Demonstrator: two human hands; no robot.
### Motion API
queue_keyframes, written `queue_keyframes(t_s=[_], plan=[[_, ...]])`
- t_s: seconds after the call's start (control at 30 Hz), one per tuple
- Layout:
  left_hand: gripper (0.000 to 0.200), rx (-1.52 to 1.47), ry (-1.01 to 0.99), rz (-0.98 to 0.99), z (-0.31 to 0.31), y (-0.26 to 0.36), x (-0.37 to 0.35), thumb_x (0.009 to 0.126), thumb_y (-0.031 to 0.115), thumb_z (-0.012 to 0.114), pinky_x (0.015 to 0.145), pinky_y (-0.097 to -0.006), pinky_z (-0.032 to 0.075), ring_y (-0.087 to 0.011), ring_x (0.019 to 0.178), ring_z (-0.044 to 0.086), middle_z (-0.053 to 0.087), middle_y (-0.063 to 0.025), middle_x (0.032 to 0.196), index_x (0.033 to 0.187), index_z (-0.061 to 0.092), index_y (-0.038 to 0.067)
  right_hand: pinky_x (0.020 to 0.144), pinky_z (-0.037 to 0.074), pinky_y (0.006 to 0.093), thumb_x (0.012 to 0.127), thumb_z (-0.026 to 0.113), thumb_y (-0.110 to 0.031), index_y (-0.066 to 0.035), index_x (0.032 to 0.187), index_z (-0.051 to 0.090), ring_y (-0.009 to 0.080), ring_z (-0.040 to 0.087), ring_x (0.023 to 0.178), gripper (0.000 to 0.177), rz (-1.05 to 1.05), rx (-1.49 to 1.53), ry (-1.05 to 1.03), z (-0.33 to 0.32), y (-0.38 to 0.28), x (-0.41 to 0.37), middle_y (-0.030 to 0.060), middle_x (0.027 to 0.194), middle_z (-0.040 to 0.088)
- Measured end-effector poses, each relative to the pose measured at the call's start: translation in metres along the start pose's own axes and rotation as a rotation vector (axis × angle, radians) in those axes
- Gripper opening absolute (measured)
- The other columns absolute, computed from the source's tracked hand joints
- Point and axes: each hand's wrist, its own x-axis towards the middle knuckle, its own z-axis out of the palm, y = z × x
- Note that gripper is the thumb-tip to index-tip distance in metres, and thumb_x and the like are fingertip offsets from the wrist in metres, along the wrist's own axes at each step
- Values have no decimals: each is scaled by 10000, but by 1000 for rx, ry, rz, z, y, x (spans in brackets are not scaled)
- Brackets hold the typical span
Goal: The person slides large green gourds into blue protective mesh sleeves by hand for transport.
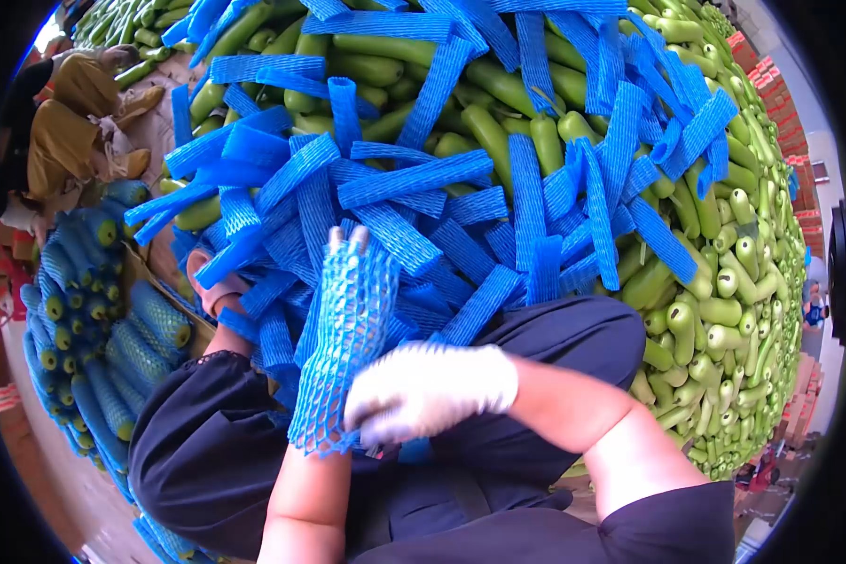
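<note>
A blue foam net sleeve (pixel 343 329) is stretched over my left hand (pixel 359 282), from the wrist up to the fingers. The bare-looking fingertips poke out at its top, pointing up and held straight. My right hand (pixel 432 390), in a white glove, is curled at the lower right edge of the sleeve, by the left wrist. Its fingertips are somewhat blurred but appear pinched on the net. Many flat blue foam net sleeves (pixel 414 179) lie in a loose heap just beyond my hands, over a pile of long green gourds (pixel 489 141).
More green gourds (pixel 724 282) are heaped to the right. At left, gourds in blue nets (pixel 113 395) lie stacked. Another person (pixel 66 141) sits at the upper left. My bent knees (pixel 573 348) flank the work area. Stacked red cartons (pixel 771 103) stand at the far right.
</note>
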Motion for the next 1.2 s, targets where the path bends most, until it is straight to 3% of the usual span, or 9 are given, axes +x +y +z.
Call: queue_keyframes(t_s=[0.1, 0.2, 0.27, 0.47, 0.63, 0.73, 1.07, 1.13, 1.2], plan=[[561, 380, -97, 30, -26, 4, 37, 828, 192, 654, 1088, -554, 319, -510, 1327, 341, 387, -334, 1397, 1306, 481, -46, 876, 508, 352, 841, 698, -285, -62, 1050, 674, 307, 645, 977, 307, 61, -10, 742, -97, 58, 1, 143, 1040, 673], [495, 191, 44, -63, -14, -5, 66, 830, 231, 661, 1068, -574, 324, -491, 1283, 400, 443, -289, 1363, 1254, 530, 12, 1013, 381, 524, 759, 704, -300, -77, 1044, 668, 304, 634, 1023, 364, 331, -1461, 1061, -164, 169, -13, 141, 1057, 678], [498, 55, -222, -233, -34, 29, 112, 899, 206, 597, 1073, -536, 336, -436, 1313, 413, 450, -214, 1419, 1352, 471, 42, 1055, 311, 570, 787, 645, -279, -91, 1075, 645, 305, 631, 1052, 343, 856, -1156, 477, -147, 160, 4, 174, 1087, 671], [385, 146, -348, 166, 30, -47, 66, 957, 240, 446, 1057, -533, 353, -375, 1258, 488, 526, -201, 1331, 1282, 528, 51, 1072, 370, 465, 906, 482, -308, -92, 1197, 628, 341, 529, 1219, 390, 501, -795, 31, -26, 162, 60, 170, 1301, 593], [358, 160, -755, -91, 17, -59, 11, 925, 289, 459, 1059, -560, 335, -369, 1190, 539, 620, -178, 1201, 1158, 634, 81, 877, 509, 424, 857, 617, -336, -45, 1024, 696, 363, 642, 985, 344, 255, -433, 329, -112, 130, 7, 185, 1046, 678], [383, 272, -903, -206, -1, -42, -2, 912, 341, 480, 1116, -579, 246, -361, 1263, 483, 586, -153, 1284, 1162, 663, 116, 901, 507, 419, 788, 705, -410, 3, 1116, 616, 370, 636, 1014, 535, 1117, -814, 559, -155, 153, -15, 218, 1138, 648], [271, 16, -231, -105, -7, -43, -19, 879, 68, 568, 980, -408, 460, -321, 1152, 568, 618, -147, 1183, 1143, 628, 51, 879, 478, 312, 759, 781, -371, 31, 1166, 616, 191, 629, 947, 596, 890, 191, 645, -145, 141, -55, 126, 1047, 667], [296, -1404, 121, -1233, -50, 24, 32, 878, 70, 565, 1033, -390, 420, -263, 1157, 564, 614, -102, 1154, 1169, 609, 39, 890, 476, 293, 762, 796, -380, 35, 1248, 564, 153, 615, 953, 680, 550, 271, 659, -124, 105, -72, 103, 1078, 653], [572, -1500, 148, -959, -29, 6, 26, 910, 118, 619, 966, -403, 469, -258, 1127, 580, 566, -119, 1274, 1434, 392, 93, 913, 483, 326, 736, 820, -369, 16, 1294, 523, 203, 622, 1028, 740, 576, 221, 619, -109, 62, -82, 114, 1118, 658]])
